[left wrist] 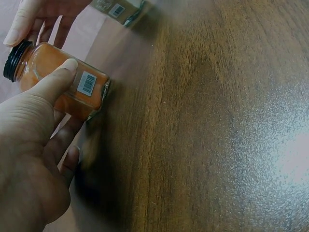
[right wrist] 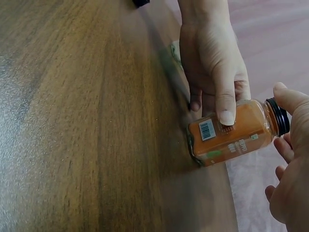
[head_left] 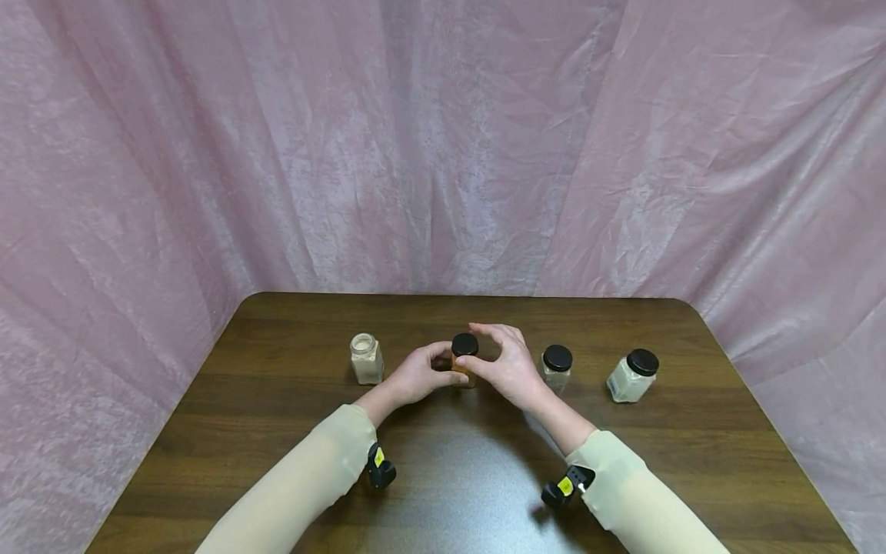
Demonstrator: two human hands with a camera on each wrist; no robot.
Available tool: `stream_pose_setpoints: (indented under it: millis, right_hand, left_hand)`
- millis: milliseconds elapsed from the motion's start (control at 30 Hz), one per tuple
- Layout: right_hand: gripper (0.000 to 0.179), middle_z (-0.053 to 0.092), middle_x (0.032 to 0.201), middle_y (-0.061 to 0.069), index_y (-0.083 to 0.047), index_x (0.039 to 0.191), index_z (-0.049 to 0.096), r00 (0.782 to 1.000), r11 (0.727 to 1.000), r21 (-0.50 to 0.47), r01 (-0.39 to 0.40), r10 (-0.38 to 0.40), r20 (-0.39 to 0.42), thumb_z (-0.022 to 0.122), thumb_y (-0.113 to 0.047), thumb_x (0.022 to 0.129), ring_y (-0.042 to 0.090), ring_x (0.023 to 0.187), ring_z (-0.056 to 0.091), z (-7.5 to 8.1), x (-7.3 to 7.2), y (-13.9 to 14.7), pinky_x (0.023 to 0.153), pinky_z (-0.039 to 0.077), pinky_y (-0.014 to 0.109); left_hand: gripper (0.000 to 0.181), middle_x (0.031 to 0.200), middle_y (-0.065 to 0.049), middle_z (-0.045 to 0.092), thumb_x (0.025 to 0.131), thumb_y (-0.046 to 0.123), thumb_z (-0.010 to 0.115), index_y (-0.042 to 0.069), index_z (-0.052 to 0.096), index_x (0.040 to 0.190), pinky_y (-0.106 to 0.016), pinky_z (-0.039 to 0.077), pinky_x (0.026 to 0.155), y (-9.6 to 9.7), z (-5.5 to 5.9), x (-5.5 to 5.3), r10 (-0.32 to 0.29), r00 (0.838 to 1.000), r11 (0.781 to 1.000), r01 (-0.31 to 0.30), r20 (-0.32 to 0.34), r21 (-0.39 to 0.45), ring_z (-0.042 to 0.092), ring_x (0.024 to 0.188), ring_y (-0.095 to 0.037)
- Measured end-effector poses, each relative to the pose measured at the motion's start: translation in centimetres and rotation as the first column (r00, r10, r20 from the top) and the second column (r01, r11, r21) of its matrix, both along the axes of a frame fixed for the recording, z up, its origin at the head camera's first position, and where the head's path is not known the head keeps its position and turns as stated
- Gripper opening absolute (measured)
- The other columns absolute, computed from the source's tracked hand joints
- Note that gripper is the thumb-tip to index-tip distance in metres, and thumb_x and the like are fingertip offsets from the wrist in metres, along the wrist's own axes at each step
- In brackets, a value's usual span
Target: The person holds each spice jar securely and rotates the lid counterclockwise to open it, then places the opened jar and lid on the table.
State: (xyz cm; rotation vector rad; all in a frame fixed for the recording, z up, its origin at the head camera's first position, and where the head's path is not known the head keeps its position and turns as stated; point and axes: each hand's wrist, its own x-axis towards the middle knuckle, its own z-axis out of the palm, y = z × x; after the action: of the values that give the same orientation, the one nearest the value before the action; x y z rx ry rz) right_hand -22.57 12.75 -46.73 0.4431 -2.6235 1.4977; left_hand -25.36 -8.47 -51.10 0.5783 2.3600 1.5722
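A glass spice jar of orange powder [right wrist: 241, 137] with a black lid [head_left: 465, 344] stands near the middle of the table. My left hand [head_left: 418, 375] grips its body, the thumb lying across one side by a barcode label [left wrist: 87, 83]. At the lid is my right hand [head_left: 511, 371], thumb and fingers spread around it. Small gaps show between those fingers and the lid; whether the thumb touches it is hard to tell. To the left stands a lidless jar of pale powder [head_left: 367, 364].
Right of my right hand is a black-lidded jar [head_left: 557, 363], partly hidden by the forearm in the lower part. Farther right stands another black-lidded jar [head_left: 628, 382] of pale contents. The brown wooden table [head_left: 291, 331] ends at a pink curtain [head_left: 443, 154].
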Motion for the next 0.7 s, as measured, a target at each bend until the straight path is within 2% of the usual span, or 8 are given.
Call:
stream_pose_setpoints:
  millis: [200,233,300,433,467,700]
  right_hand:
    - [0.067,0.061,0.132,-0.002,-0.015,0.136,0.065,1.0,1.0,0.01,0.019,-0.019,0.003,0.086,-0.047,0.082,0.022,0.136,0.037,-0.31,-0.01,0.08,0.11,0.032,0.054]
    - [0.066,0.06,0.132,-0.002,-0.015,0.135,0.065,1.0,1.0,0.011,0.02,-0.02,0.005,0.086,-0.047,0.082,0.022,0.136,0.037,-0.36,-0.02,0.1,0.11,0.032,0.054]
    - [0.063,0.061,0.131,-0.003,-0.016,0.133,0.066,1.0,1.0,0.013,0.023,-0.023,0.005,0.086,-0.046,0.082,0.022,0.135,0.037,-0.47,-0.05,0.1,0.109,0.032,0.054]
    - [0.057,0.062,0.127,-0.004,-0.019,0.129,0.067,0.999,0.999,0.015,0.04,-0.04,0.0,0.087,-0.044,0.082,0.021,0.133,0.039,-0.61,-0.09,-0.02,0.109,0.032,0.052]
    - [0.056,0.062,0.126,-0.003,-0.02,0.128,0.068,0.999,0.999,0.017,0.043,-0.043,-0.003,0.087,-0.043,0.082,0.021,0.133,0.039,-0.61,-0.07,-0.06,0.109,0.032,0.051]
    - [0.054,0.063,0.123,-0.002,-0.018,0.126,0.068,0.998,0.998,0.022,0.063,-0.063,-0.007,0.089,-0.039,0.08,0.022,0.13,0.041,-0.62,0.0,-0.32,0.108,0.034,0.05]
  left_hand:
    - [0.049,0.123,-0.006,0.07,0.088,0.02,0.084,0.012,0.065,0.132,-0.047,0.048,0.101,0.13,0.05,0.04,0.003,1.0,1.0,-0.004,0.01,0.019,0.064,0.118,-0.025]
    - [0.048,0.123,-0.007,0.07,0.089,0.018,0.083,0.011,0.065,0.132,-0.047,0.048,0.101,0.18,0.45,0.25,0.001,1.0,1.0,-0.002,0.013,0.021,0.064,0.118,-0.026]
    - [0.047,0.123,-0.007,0.07,0.089,0.016,0.082,0.01,0.064,0.133,-0.048,0.048,0.1,0.19,0.54,0.27,0.001,1.0,1.0,-0.001,0.02,0.019,0.064,0.119,-0.028]
    - [0.048,0.122,-0.005,0.071,0.089,0.021,0.083,0.012,0.065,0.132,-0.046,0.048,0.1,0.1,0.59,0.33,-0.001,1.0,1.0,0.0,0.021,0.02,0.064,0.118,-0.025]
    - [0.049,0.122,-0.004,0.071,0.088,0.023,0.084,0.013,0.065,0.133,-0.045,0.049,0.1,0.05,0.22,0.14,0.001,1.0,1.0,-0.001,0.02,0.02,0.065,0.117,-0.023]
    - [0.05,0.121,0.0,0.071,0.088,0.03,0.084,0.017,0.065,0.132,-0.04,0.049,0.099,-0.04,0.29,0.1,-0.006,1.0,1.0,0.006,0.014,-0.002,0.065,0.115,-0.016]
